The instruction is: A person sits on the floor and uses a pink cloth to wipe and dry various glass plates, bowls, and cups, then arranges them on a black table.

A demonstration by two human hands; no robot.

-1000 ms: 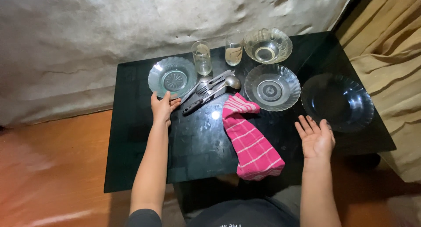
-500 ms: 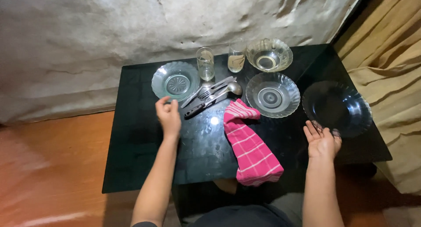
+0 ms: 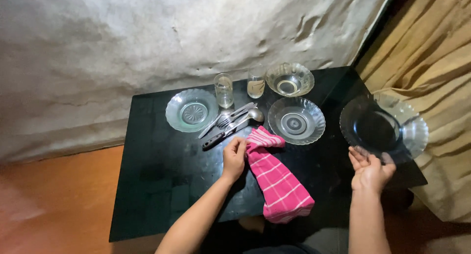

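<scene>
The left hand [image 3: 234, 156] has left the small pale-green glass plate [image 3: 192, 109] at the far left of the black glass-topped desk [image 3: 162, 180] and crossed to the pink checked cloth [image 3: 277, 178]; its fingers are now curled and pinched on the cloth's near-left edge, close to the bunched top end. The cloth itself lies as it did, its lower end hanging over the desk's near edge. Over the same second the right hand [image 3: 371, 169] has closed in on the dark smoked-glass plate [image 3: 383, 129]. That plate, to the right of the cloth, now juts past the desk's right edge toward the tan curtain [image 3: 427, 62] and looks tipped up off the surface, with the thumb lying over its near rim and the fingers underneath, loosely curled.

So both hands have taken hold, one of the cloth and one of the dark plate.

Beyond the cloth lies a bundle of metal cutlery [image 3: 229, 124], untouched. Just right of the cloth's top end is a clear scalloped glass plate [image 3: 296, 120]. Farther back stand two clear drinking glasses [image 3: 224, 90] and a clear glass bowl [image 3: 290, 79], against the rough grey wall [image 3: 147, 38].
</scene>
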